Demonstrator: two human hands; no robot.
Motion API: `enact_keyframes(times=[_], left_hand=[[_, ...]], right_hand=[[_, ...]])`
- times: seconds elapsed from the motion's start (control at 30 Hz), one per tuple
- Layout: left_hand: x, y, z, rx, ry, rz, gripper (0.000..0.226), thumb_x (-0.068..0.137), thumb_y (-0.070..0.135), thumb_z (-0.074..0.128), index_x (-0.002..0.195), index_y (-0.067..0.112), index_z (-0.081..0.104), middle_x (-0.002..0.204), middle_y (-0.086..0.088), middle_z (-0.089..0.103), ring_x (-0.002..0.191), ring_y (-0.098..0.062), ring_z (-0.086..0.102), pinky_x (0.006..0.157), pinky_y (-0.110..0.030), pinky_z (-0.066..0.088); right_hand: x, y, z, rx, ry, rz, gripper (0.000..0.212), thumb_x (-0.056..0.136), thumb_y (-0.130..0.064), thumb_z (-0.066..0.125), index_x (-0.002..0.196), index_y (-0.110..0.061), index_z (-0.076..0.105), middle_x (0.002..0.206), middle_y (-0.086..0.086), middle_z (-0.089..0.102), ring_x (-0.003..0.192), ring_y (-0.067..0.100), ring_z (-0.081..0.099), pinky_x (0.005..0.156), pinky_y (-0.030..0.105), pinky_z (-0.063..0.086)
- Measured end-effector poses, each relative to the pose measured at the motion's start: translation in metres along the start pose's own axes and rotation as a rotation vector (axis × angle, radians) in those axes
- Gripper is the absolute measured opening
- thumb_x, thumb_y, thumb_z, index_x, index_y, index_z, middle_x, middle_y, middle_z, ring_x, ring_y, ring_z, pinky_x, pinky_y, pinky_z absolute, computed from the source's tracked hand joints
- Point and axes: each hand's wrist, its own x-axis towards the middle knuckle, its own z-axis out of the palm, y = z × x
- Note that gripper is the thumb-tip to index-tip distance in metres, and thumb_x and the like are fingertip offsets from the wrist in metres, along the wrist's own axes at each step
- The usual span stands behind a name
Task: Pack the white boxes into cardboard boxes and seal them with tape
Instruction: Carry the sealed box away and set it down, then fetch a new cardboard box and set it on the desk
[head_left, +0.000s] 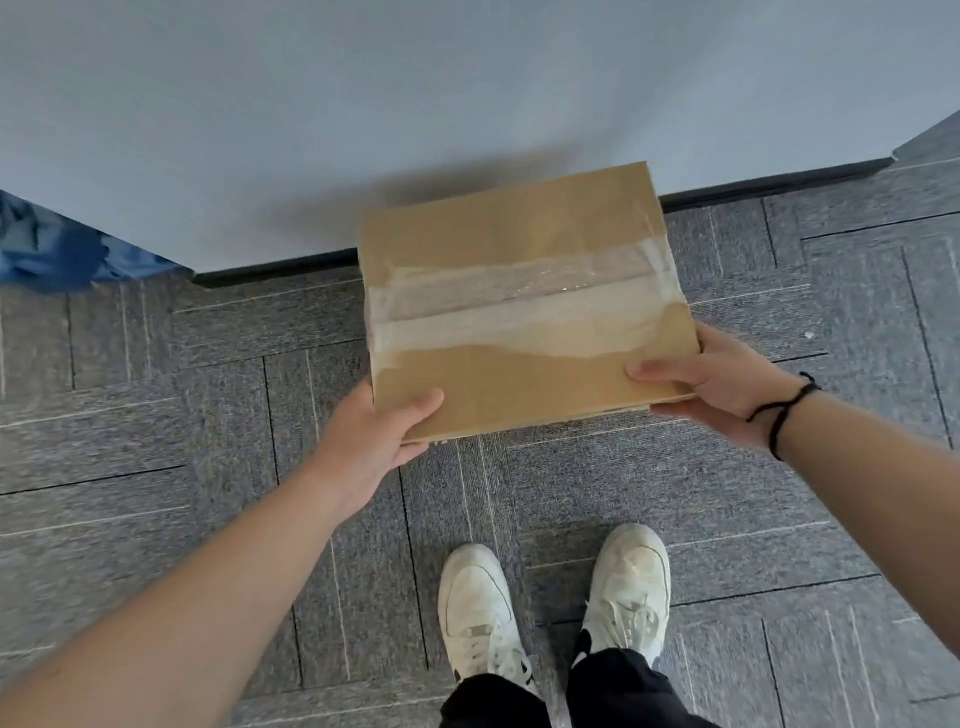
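Note:
A closed brown cardboard box (524, 234) hangs in front of me above the carpet, close to the white wall. Wide strips of clear tape (519, 306) run across its top from side to side. My left hand (374, 441) grips the box's near left corner, thumb on top and fingers underneath. My right hand (722, 384) grips the near right corner the same way; a black cord is tied round that wrist. No white boxes are in view.
Grey carpet tiles (156, 415) cover the floor, with a dark skirting strip (270, 270) at the foot of the white wall (363, 104). Blue cloth (57, 249) lies at the left edge. My two white shoes (556, 603) stand below the box.

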Motion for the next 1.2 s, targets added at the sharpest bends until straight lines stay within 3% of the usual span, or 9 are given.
enact_keyframes(times=[0.27, 0.57, 0.63, 0.7, 0.8, 0.87, 0.93, 1.07, 1.2], left_hand=[[0.071, -0.013, 0.006, 0.028, 0.001, 0.009, 0.050, 0.086, 0.012, 0.075, 0.130, 0.022, 0.053, 0.124, 0.002, 0.066, 0.113, -0.015, 0.067, 0.106, -0.049, 0.050], [0.064, 0.012, 0.022, 0.043, 0.185, -0.069, 0.048, 0.087, 0.016, 0.078, 0.130, 0.024, 0.058, 0.121, 0.004, 0.065, 0.115, -0.023, 0.062, 0.097, -0.056, 0.054], [0.053, 0.025, 0.029, 0.113, 0.246, -0.070, 0.048, 0.091, 0.018, 0.074, 0.135, 0.022, 0.055, 0.112, 0.008, 0.061, 0.115, -0.024, 0.057, 0.096, -0.058, 0.054], [0.034, 0.038, 0.036, 0.222, 0.287, -0.067, 0.064, 0.095, 0.027, 0.071, 0.150, 0.021, 0.039, 0.122, 0.006, 0.057, 0.120, -0.026, 0.052, 0.099, -0.058, 0.050], [-0.010, 0.063, 0.048, 0.378, 0.262, -0.056, 0.077, 0.095, 0.036, 0.067, 0.159, 0.025, 0.025, 0.157, 0.000, 0.038, 0.134, -0.028, 0.047, 0.105, -0.054, 0.044], [-0.050, 0.085, 0.060, 0.438, 0.212, -0.026, 0.065, 0.097, 0.033, 0.062, 0.156, 0.023, 0.034, 0.153, 0.000, 0.041, 0.124, -0.023, 0.052, 0.104, -0.047, 0.044], [-0.098, 0.109, 0.073, 0.520, 0.134, 0.022, 0.053, 0.098, 0.030, 0.059, 0.149, 0.022, 0.046, 0.147, 0.002, 0.048, 0.123, -0.020, 0.051, 0.109, -0.048, 0.044], [-0.210, 0.177, 0.100, 0.690, 0.027, 0.116, 0.041, 0.099, 0.029, 0.058, 0.140, 0.024, 0.057, 0.130, 0.006, 0.060, 0.116, -0.015, 0.058, 0.106, -0.047, 0.048], [-0.323, 0.253, 0.128, 0.825, -0.053, 0.295, 0.029, 0.099, 0.027, 0.057, 0.127, 0.027, 0.065, 0.110, 0.007, 0.069, 0.102, -0.011, 0.064, 0.085, -0.030, 0.048]], right_hand=[[0.066, 0.022, -0.004, 0.003, 0.007, -0.013, 0.055, 0.079, 0.004, 0.075, 0.124, -0.024, 0.059, 0.119, 0.001, 0.069, 0.111, 0.027, 0.065, 0.100, 0.054, 0.052], [0.057, -0.005, 0.014, -0.046, 0.283, -0.039, 0.029, 0.088, -0.024, 0.074, 0.116, -0.027, 0.063, 0.113, 0.000, 0.068, 0.103, 0.028, 0.067, 0.084, 0.055, 0.059], [0.044, -0.018, 0.016, -0.117, 0.316, -0.030, 0.038, 0.090, -0.021, 0.071, 0.127, -0.023, 0.060, 0.120, 0.003, 0.066, 0.105, 0.028, 0.066, 0.084, 0.049, 0.060], [0.026, -0.033, 0.015, -0.134, 0.291, 0.009, 0.063, 0.090, -0.018, 0.071, 0.148, -0.023, 0.044, 0.135, 0.004, 0.059, 0.108, 0.022, 0.061, 0.084, 0.040, 0.056], [-0.021, -0.060, 0.014, -0.201, 0.255, 0.039, 0.077, 0.092, -0.020, 0.070, 0.156, -0.017, 0.028, 0.150, 0.011, 0.044, 0.124, 0.027, 0.053, 0.096, 0.039, 0.049], [-0.062, -0.076, 0.014, -0.250, 0.231, 0.020, 0.072, 0.092, -0.022, 0.069, 0.153, -0.014, 0.032, 0.147, 0.011, 0.047, 0.127, 0.032, 0.052, 0.100, 0.042, 0.048], [-0.115, -0.095, 0.016, -0.235, 0.207, 0.016, 0.070, 0.093, -0.025, 0.068, 0.153, -0.018, 0.034, 0.132, 0.004, 0.052, 0.109, 0.026, 0.058, 0.089, 0.040, 0.055], [-0.239, -0.140, 0.008, -0.156, 0.178, -0.023, 0.061, 0.094, -0.028, 0.066, 0.149, -0.022, 0.041, 0.135, 0.006, 0.058, 0.088, 0.017, 0.059, 0.061, 0.025, 0.048], [-0.374, -0.179, -0.009, -0.015, 0.191, -0.063, 0.048, 0.095, -0.027, 0.064, 0.141, -0.018, 0.051, 0.100, 0.005, 0.076, 0.083, 0.015, 0.071, 0.065, 0.025, 0.055]])
